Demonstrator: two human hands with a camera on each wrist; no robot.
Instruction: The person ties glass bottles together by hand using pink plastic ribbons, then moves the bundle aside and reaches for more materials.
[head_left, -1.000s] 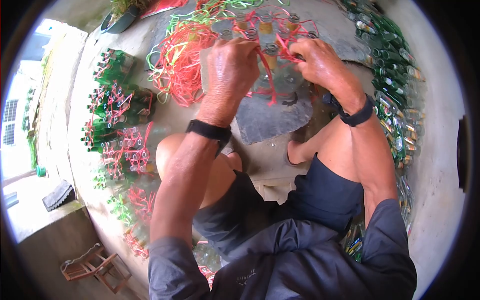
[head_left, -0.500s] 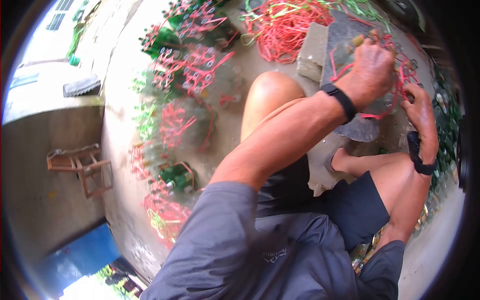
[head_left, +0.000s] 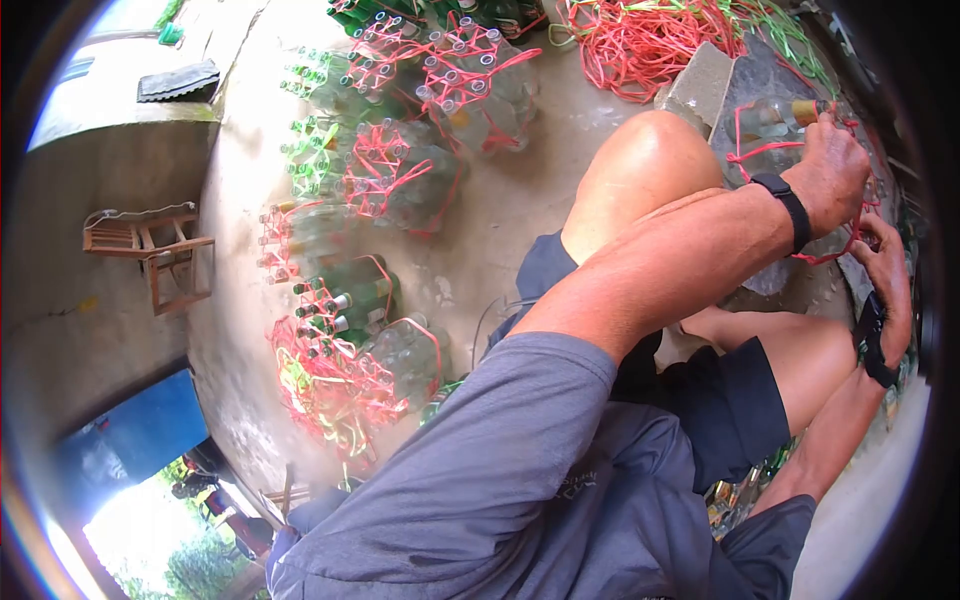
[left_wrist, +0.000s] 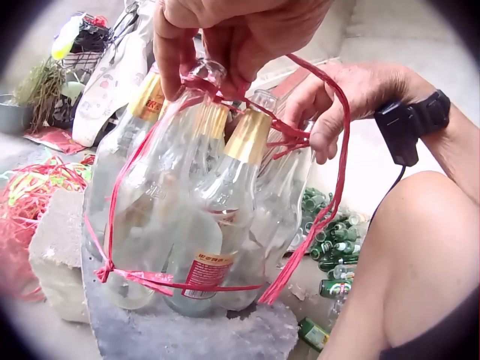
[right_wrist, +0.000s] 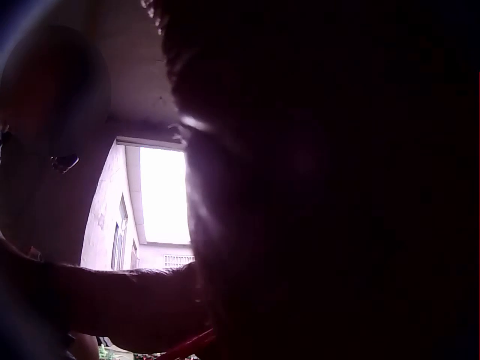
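Observation:
A bundle of clear glass bottles [left_wrist: 232, 195], some with gold foil necks, stands upright on a grey slab [left_wrist: 180, 341] in the left wrist view. Red plastic string [left_wrist: 187, 286] loops round the bundle low down and runs up over its necks. From above, my left hand [head_left: 835, 175] curls its fingers over the string at a bottle's mouth. My right hand [left_wrist: 345, 94] pinches the string between thumb and fingers at the right-hand necks. A long loose tail of string hangs in front of it. The right wrist view is mostly dark, blocked at close range.
A tangled heap of red string [head_left: 650, 45] lies behind a stone block [head_left: 698, 85]. Many bottle bundles tied with red and green string [head_left: 395, 175] stand on the floor at left. Loose green bottles [left_wrist: 330, 240] pile up at right. A wooden chair [head_left: 165, 245] stands by the wall.
The head view has swung left, so the hands and bottle bundle now appear at the far right. Both hands stay at the bottle necks with the red string.

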